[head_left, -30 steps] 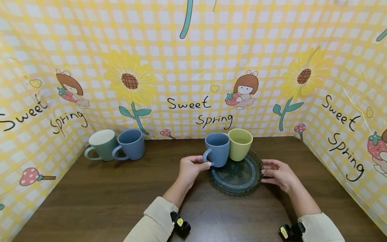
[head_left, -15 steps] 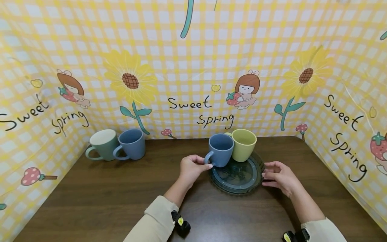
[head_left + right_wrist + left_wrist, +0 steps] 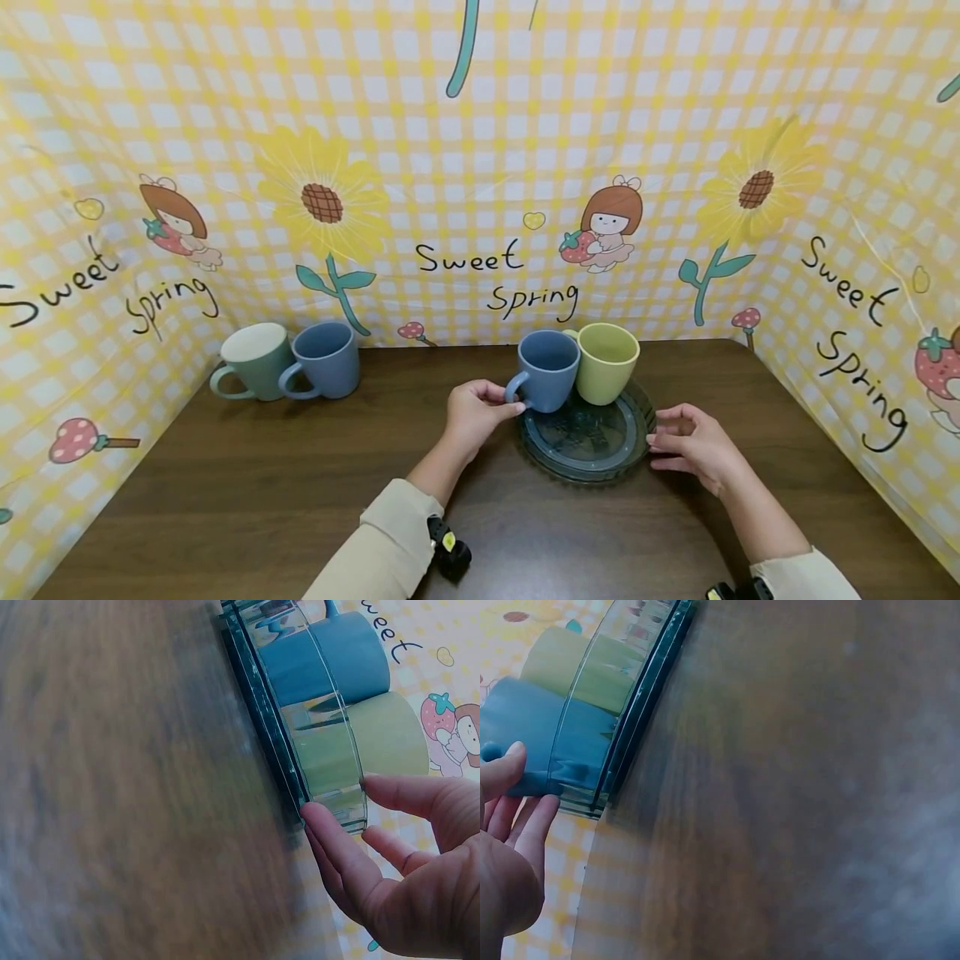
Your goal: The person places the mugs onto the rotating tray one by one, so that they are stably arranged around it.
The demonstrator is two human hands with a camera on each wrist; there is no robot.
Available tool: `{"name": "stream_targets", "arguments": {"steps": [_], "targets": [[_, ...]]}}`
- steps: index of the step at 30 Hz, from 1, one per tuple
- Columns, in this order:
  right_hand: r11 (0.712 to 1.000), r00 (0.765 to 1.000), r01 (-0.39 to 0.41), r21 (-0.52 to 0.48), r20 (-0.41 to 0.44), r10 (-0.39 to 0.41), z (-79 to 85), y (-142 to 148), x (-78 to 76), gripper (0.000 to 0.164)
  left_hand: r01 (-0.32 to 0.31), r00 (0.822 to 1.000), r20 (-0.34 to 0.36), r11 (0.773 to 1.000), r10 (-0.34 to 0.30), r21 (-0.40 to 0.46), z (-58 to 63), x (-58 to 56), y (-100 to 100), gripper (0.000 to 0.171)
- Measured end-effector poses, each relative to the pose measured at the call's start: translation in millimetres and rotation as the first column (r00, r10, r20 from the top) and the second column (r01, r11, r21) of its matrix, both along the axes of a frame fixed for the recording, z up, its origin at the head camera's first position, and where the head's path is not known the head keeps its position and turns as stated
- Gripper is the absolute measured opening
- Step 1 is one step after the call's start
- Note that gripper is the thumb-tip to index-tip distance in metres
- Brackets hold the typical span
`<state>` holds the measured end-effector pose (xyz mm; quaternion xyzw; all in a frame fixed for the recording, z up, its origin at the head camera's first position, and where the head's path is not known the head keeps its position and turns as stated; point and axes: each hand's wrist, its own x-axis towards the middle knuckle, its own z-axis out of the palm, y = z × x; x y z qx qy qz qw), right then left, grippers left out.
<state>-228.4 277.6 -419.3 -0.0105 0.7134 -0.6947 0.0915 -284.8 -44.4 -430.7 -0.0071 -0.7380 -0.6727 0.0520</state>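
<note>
A blue mug (image 3: 549,371) and a yellow-green mug (image 3: 606,362) stand upright side by side at the back of a round, dark see-through tray (image 3: 585,477) with a ribbed low wall. My left hand (image 3: 474,417) pinches the blue mug's handle on its left side, fingertips close to the tray wall in the left wrist view. Across the tray, my right hand (image 3: 701,446) holds the right edge. In the right wrist view its thumb is at the rim and a finger at the base of the wall. The lower parts of both mugs show through the wall.
At the back left of the brown wooden table (image 3: 262,500) stand a green mug (image 3: 258,362) with a pale inside and another blue mug (image 3: 326,360). A yellow checked cloth (image 3: 405,167) with printed flowers encloses the back and sides.
Over the last second both mugs have shifted slightly right, and the yellow-green mug's handle has come into view. My right hand has moved a little right; the left is nearly still.
</note>
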Motion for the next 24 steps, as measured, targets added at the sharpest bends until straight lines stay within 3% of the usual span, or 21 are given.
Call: {"name": "stream_targets", "arguments": {"steps": [11, 24], "targets": [[0.997, 1.000, 0.005, 0.072, 0.019, -0.007, 6.2, 3, -1.1, 0.043, 0.026, 0.999, 0.023, 1.000, -0.026, -0.002, 1.3, -8.0, -4, 0.023], [0.992, 1.000, -0.020, 0.128, 0.020, 0.018, 8.6, 10, -19.9, 0.051, 0.048, 0.999, 0.019, 0.999, -0.048, -0.006, 1.8, -18.8, -3, 0.021]]}}
